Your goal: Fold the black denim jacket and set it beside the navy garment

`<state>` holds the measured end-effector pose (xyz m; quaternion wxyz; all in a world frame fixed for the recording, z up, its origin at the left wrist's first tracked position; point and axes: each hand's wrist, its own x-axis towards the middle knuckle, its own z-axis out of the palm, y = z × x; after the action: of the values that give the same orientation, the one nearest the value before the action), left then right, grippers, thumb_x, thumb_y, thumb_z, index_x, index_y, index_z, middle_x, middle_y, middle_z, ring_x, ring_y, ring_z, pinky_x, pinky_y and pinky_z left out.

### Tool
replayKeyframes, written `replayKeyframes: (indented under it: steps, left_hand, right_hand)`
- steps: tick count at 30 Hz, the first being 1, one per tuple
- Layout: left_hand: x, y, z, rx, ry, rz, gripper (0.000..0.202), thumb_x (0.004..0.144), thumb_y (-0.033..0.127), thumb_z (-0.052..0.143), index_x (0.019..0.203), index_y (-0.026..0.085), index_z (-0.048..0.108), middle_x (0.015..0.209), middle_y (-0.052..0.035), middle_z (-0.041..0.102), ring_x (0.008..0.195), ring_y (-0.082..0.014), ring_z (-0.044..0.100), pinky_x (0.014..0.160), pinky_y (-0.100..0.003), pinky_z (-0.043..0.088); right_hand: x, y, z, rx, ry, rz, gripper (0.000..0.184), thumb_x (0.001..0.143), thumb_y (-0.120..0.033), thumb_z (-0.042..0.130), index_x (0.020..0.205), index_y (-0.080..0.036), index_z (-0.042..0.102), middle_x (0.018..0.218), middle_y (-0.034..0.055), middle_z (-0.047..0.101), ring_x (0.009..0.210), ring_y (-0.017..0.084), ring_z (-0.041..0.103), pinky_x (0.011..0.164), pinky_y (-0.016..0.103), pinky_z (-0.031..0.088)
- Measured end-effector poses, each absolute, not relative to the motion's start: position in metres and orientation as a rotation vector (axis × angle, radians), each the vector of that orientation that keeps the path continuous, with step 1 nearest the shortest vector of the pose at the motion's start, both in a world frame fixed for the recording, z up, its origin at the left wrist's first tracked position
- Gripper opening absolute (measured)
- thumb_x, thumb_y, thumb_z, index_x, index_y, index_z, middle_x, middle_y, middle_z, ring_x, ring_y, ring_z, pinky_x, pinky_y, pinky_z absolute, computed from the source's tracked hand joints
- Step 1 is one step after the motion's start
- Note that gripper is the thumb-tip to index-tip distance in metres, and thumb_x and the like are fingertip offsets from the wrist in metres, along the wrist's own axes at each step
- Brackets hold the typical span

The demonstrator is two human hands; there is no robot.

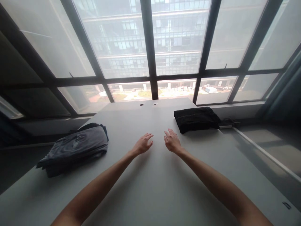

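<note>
"Where are the hands?"

"The left hand (142, 145) and right hand (172, 142) reach over the middle of a white bench (157, 188), apart from each other. Each grip is released, holding nothing, fingers loosely curved. Whether they touch the surface, I can't tell."

"And the cloth?"

"Folded black cloth (196, 120) lies at the right edge, towards the far right corner, near the right hand. Folded grey cloth (80, 146) lies along the left edge, well apart from the left hand."
</note>
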<state>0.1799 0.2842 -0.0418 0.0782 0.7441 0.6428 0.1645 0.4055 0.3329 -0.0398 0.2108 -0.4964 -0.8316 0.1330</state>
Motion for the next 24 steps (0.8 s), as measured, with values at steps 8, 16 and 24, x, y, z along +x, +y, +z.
replayKeyframes:
  steps: [8, 16, 24]
  left_hand:
    - [0.172, 0.228, -0.061, 2.17, 2.098, 0.375, 0.057, 0.099, 0.04, 0.047, 0.154, 0.023, 0.048, 0.164, -0.0102, 0.038, 0.154, -0.0312, 0.029, 0.124, -0.056, 0.022]
    - [0.172, 0.228, -0.067, 2.227, 2.079, 0.331, 0.052, 0.101, 0.041, 0.045, 0.15, 0.026, 0.052, 0.164, -0.0107, 0.038, 0.153, -0.0325, 0.031, 0.123, -0.059, 0.024]
    - [0.175, 0.225, -0.069, 2.22, 2.074, 0.348, 0.052, 0.101, 0.045, 0.046, 0.151, 0.028, 0.051, 0.164, -0.01, 0.039, 0.153, -0.0322, 0.03, 0.123, -0.06, 0.023]
  right_hand:
    - [0.356, 0.297, -0.063, -1.308, -2.574, 0.415, 0.063, 0.102, -0.048, 0.04, 0.157, -0.017, 0.042, 0.168, 0.0175, 0.024, 0.156, 0.034, 0.015, 0.122, 0.061, 0.006]
    - [0.358, 0.299, -0.07, -1.33, -2.61, 0.327, 0.063, 0.1, -0.046, 0.041, 0.157, -0.019, 0.042, 0.167, 0.0167, 0.027, 0.155, 0.033, 0.019, 0.122, 0.06, 0.009]
    - [0.358, 0.3, -0.076, -1.358, -2.64, 0.269, 0.062, 0.101, -0.046, 0.039, 0.157, -0.02, 0.041, 0.167, 0.0145, 0.027, 0.155, 0.032, 0.019, 0.122, 0.06, 0.012]
